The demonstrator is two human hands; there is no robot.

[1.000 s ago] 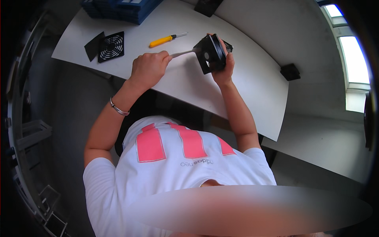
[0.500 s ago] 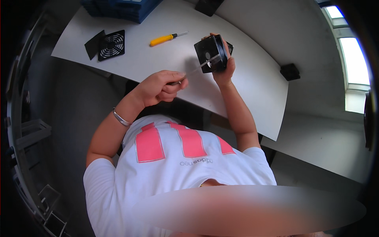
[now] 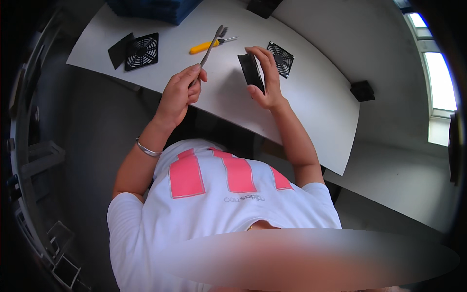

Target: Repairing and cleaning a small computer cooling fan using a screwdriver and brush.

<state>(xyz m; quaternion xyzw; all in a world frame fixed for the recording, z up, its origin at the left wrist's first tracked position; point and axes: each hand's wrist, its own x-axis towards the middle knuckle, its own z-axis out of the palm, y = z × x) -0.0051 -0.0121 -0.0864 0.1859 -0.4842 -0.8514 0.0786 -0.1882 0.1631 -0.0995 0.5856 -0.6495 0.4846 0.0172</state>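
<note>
A grey toothbrush (image 3: 209,54) stands tilted up from my left hand (image 3: 177,95), whose fingers are closed round its handle. Its bristled head rises over the yellow screwdriver (image 3: 202,47) lying on the table. My right hand (image 3: 270,85) grips a square black cooling fan (image 3: 250,73) by its edges, thumb below and fingers on top. The fan is turned nearly edge-on, so its blades do not show. Brush and fan are apart. Just beyond the right hand, a black fan grille (image 3: 280,59) lies on the table.
The white table (image 3: 311,117) spreads beneath both hands. At its left lie another black grille (image 3: 143,52) and a thin dark sheet (image 3: 118,52). Blue stacked material (image 3: 151,9) sits at the far left. Dark blocky objects stand at the far edge (image 3: 262,7) and right edge (image 3: 362,91).
The toothbrush has left the fan, swinging up and to the left with my left hand. My right hand has turned the fan from face-on to nearly edge-on, uncovering the grille behind.
</note>
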